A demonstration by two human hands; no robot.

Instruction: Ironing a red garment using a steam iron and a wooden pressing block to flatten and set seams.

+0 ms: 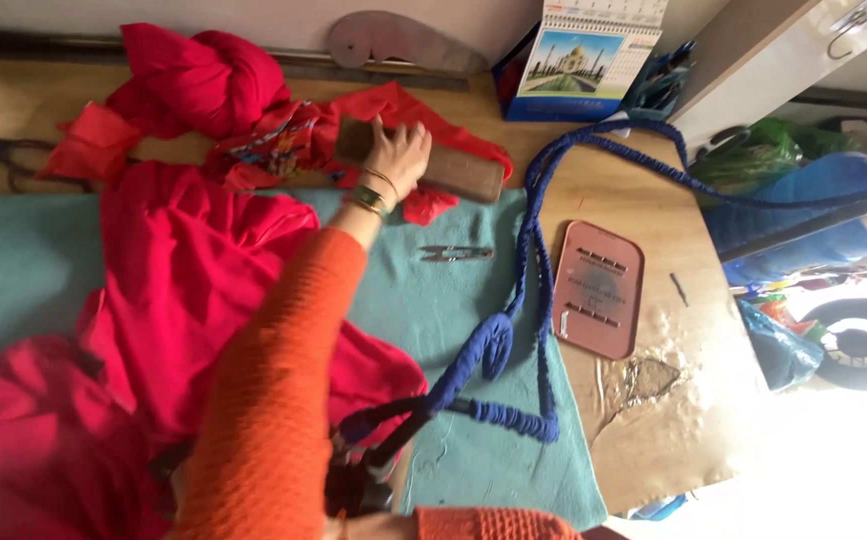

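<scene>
The left hand (396,152) closes its grip on a long brown wooden block (424,160) near the bench's (644,420) far edge. The right hand (369,500), at the near edge, is mostly hidden, grip unclear; the red cloth (189,270) lies crumpled, not yet smoothed.

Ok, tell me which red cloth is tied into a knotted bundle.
The red bundle at the table's back edge, left of the left hand. The other red cloth lies spread loose on the green mat.

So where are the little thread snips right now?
The thread snips lie on the green cloth, just below the brown block, left of the blue cord.
</scene>
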